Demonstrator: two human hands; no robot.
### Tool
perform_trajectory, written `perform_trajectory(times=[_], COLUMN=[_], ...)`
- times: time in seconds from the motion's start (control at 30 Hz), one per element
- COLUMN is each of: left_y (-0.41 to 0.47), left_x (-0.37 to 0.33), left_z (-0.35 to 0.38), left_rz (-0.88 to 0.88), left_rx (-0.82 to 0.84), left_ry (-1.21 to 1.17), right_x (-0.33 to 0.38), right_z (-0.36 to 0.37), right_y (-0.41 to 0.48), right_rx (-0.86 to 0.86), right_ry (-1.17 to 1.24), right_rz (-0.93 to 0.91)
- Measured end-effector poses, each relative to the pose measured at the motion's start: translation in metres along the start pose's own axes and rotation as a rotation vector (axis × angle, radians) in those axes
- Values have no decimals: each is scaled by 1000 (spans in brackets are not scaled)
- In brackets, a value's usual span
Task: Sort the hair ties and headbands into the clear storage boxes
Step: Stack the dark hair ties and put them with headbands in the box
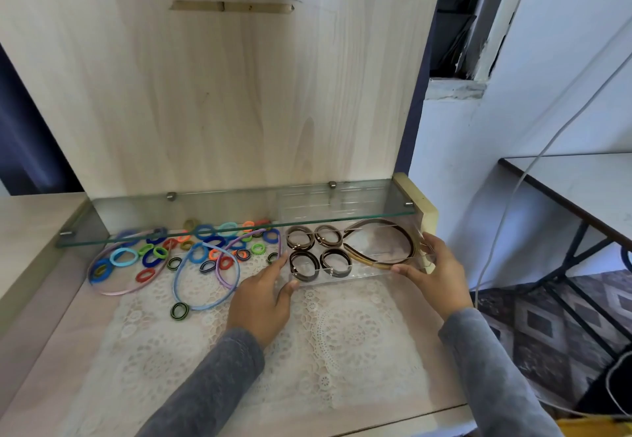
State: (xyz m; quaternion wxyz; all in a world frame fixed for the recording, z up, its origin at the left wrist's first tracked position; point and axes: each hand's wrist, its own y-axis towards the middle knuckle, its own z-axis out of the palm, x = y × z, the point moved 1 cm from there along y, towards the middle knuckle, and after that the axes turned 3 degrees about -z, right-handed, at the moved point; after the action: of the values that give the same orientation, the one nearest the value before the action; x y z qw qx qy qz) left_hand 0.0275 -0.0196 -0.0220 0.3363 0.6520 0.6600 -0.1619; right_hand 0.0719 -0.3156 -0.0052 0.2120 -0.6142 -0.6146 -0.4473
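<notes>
Grey sleeves [219, 385] come in from the near edge over a white lace cloth [342, 334] spread on a pale wooden surface [51, 368]. At the cloth's far side stands a clear rectangular plastic storage box [342, 277], held at both ends. The left hand [263, 303] clasps its near left corner, thumb on the front wall and fingers lying along the left end. The right hand [434, 275] grips the right end, fingers curled round it.

Inside, brown hair ties [301, 238] fill four small compartments, and brown and gold headbands [367, 259] lie in the long one. Left of the box, loose bright-coloured hair ties [150, 258] and pastel headbands [205, 307] are scattered, partly under a glass shelf [205, 207].
</notes>
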Motion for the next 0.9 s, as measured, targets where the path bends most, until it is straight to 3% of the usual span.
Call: perform_trajectory(times=[0.43,0.9], left_y=[25,55], left_x=[-2,-3], left_z=[8,14], left_rz=[-70,-90], left_rx=[-152,-284], left_ry=[-189,-168], right_x=[-2,6], right_z=[29,60], right_y=[15,30], right_rx=[-244,-388], right_ry=[-101,-62], right_rz=[-46,-18])
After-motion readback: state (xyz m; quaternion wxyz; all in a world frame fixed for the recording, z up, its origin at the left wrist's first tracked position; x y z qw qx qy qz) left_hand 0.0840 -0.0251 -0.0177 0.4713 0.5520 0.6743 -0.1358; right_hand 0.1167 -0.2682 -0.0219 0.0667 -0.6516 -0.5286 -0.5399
